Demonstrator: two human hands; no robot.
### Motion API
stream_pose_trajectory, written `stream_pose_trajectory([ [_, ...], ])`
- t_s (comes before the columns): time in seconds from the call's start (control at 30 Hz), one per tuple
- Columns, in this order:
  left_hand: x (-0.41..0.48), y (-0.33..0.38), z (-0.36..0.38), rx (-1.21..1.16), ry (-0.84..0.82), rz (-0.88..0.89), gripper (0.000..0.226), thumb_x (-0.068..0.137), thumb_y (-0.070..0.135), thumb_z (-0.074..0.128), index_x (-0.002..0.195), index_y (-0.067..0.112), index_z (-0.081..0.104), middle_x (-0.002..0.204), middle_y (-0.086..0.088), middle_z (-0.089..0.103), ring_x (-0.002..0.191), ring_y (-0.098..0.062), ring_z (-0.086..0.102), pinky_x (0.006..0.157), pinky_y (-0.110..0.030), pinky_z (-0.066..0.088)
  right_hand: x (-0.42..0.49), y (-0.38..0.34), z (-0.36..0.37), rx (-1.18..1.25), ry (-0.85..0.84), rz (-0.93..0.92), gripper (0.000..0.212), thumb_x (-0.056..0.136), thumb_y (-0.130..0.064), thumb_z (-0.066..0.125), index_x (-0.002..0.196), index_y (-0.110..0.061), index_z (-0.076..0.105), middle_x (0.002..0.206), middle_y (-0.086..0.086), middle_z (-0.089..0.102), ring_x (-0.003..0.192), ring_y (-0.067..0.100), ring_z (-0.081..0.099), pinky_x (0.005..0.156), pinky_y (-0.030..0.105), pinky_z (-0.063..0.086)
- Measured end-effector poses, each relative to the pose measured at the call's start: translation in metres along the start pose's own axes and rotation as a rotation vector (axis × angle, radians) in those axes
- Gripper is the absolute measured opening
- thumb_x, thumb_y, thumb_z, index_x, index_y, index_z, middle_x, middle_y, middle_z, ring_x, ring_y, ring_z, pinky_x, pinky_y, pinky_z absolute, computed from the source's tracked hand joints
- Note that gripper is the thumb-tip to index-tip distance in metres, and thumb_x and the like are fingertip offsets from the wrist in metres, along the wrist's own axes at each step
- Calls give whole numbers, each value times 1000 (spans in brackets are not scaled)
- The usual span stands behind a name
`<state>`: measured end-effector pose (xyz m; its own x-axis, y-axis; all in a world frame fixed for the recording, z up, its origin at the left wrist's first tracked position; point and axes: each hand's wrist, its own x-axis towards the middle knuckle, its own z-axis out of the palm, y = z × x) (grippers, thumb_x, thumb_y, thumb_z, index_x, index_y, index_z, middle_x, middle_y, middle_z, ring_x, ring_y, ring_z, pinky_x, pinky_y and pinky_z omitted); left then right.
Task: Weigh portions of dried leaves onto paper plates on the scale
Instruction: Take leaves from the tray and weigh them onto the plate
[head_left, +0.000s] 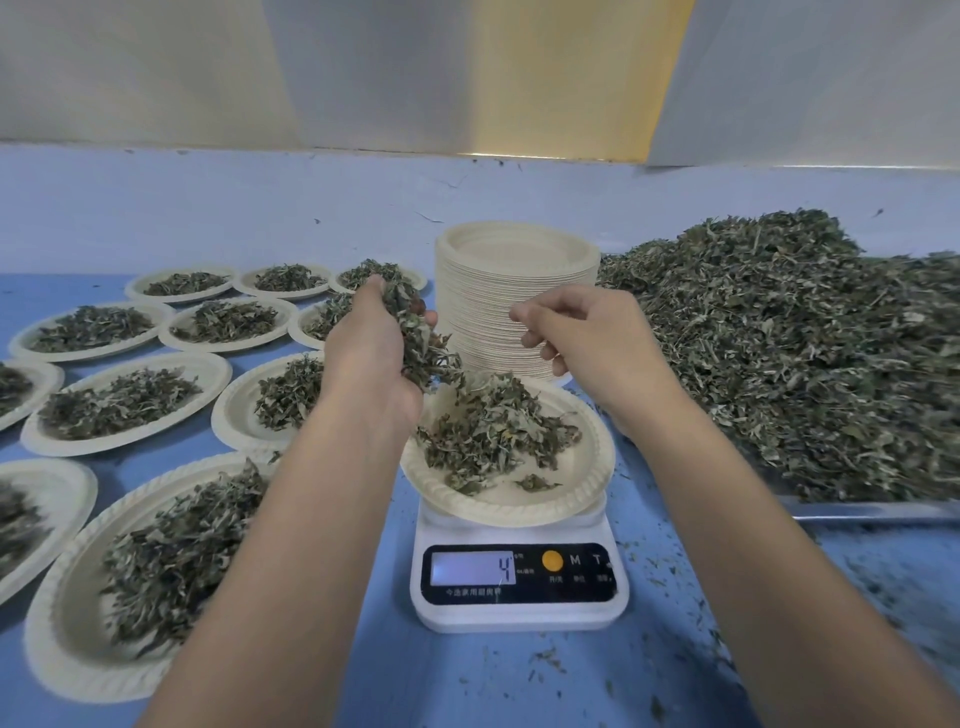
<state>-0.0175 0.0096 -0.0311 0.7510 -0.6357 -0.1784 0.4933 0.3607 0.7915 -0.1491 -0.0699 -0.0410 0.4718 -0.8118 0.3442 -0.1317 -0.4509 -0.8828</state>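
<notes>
Head view: the step in hand is judged to be topping up the paper plate (571, 499) on the scale (519, 613), which stands near the middle of the table's (519, 675) front edge. A single digit, 4, is shown on the display, so the portion is probably still short. The step is done well if leaves are released a few at a time from low over the middle of the plate, the reading is allowed to settle between drops, and the plate and scale are not touched or leaned on. Light flakes are easily scattered, so they should be let fall gently.

A clump of dried leaves (421, 343) is gripped in the left hand (374, 353), held over the plate's far-left rim and hanging close to the heap already there (493, 431). The right hand (576, 338) is raised above the plate's far-right side with fingers loosely curled; nothing is seen in it. Behind the scale a stack of empty plates (514, 291) is kept. The bulk pile of leaves (779, 353) is spread toward the right edge, and filled plates (119, 400) are laid out toward the left edge.
</notes>
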Motion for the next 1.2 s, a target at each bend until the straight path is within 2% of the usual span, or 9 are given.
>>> stream_pose_trajectory([
  [0.2, 1, -4, 1, 19, -38, -24, 34, 101, 32, 39, 75, 14, 52, 38, 4, 52, 30, -10, 51, 35, -17, 42, -6, -5, 10, 24, -219, 33, 25, 88, -42, 63, 84, -19, 72, 72, -7, 69, 59, 0, 59, 50, 17, 46],
  [0.37, 3, -5, 1, 49, -47, -13, 33, 101, 32, 37, 75, 16, 50, 38, 5, 52, 30, -9, 51, 36, -17, 42, -8, -3, 12, 45, -320, 31, 4, 82, -22, 74, 80, -19, 71, 67, -5, 68, 58, 1, 60, 52, 15, 47],
  [0.43, 4, -5, 0, 53, -47, -9, 34, 101, 32, 37, 74, 16, 50, 39, 5, 52, 30, -9, 50, 36, -17, 42, -8, -4, 13, 63, -334, 31, 3, 82, -19, 74, 80, -17, 72, 67, -3, 69, 57, 2, 61, 54, 14, 49],
  [0.6, 4, -7, 0, 61, -65, -39, 38, 100, 37, 38, 75, 12, 51, 51, -1, 53, 32, -13, 50, 38, -22, 45, -9, -7, 17, 140, -355, 97, 25, 86, -37, 67, 78, -14, 70, 63, -4, 68, 56, 3, 62, 52, 14, 49],
  [0.7, 5, -9, 2, 67, -83, -5, 37, 101, 34, 36, 73, 13, 47, 52, 0, 50, 35, -12, 47, 39, -13, 38, -10, -6, 20, 74, -375, 82, 16, 83, -30, 72, 74, -17, 70, 65, -2, 68, 60, 5, 62, 58, 17, 53],
  [0.87, 1, -14, 5, 59, -68, -5, 35, 101, 36, 38, 76, 14, 50, 49, 1, 52, 35, -10, 47, 41, -16, 39, -12, -5, 20, 32, -378, 52, 13, 79, -21, 76, 75, -11, 70, 64, 6, 64, 61, 16, 55, 62, 28, 46],
  [0.97, 0, -15, 6, 66, -50, 2, 34, 100, 35, 40, 75, 14, 51, 54, 0, 52, 34, -11, 47, 41, -16, 40, -12, -5, 22, 21, -368, 50, 15, 76, -25, 79, 70, -17, 68, 62, 3, 66, 61, 15, 58, 63, 29, 48],
  [1.07, 0, -17, 7, 76, -42, 18, 31, 99, 35, 42, 80, 14, 53, 57, 0, 54, 38, -10, 50, 43, -17, 41, -11, -4, 24, -4, -340, 34, 18, 75, -22, 81, 66, -20, 64, 59, 2, 66, 53, 9, 55, 57, 26, 46],
  [1.2, 2, -16, 4, 64, -52, 13, 27, 100, 36, 39, 88, 15, 50, 61, 0, 52, 41, -10, 51, 42, -17, 40, -9, -2, 21, -56, -334, 26, 20, 74, -18, 81, 63, -20, 64, 61, 7, 68, 50, 9, 57, 65, 34, 49],
])
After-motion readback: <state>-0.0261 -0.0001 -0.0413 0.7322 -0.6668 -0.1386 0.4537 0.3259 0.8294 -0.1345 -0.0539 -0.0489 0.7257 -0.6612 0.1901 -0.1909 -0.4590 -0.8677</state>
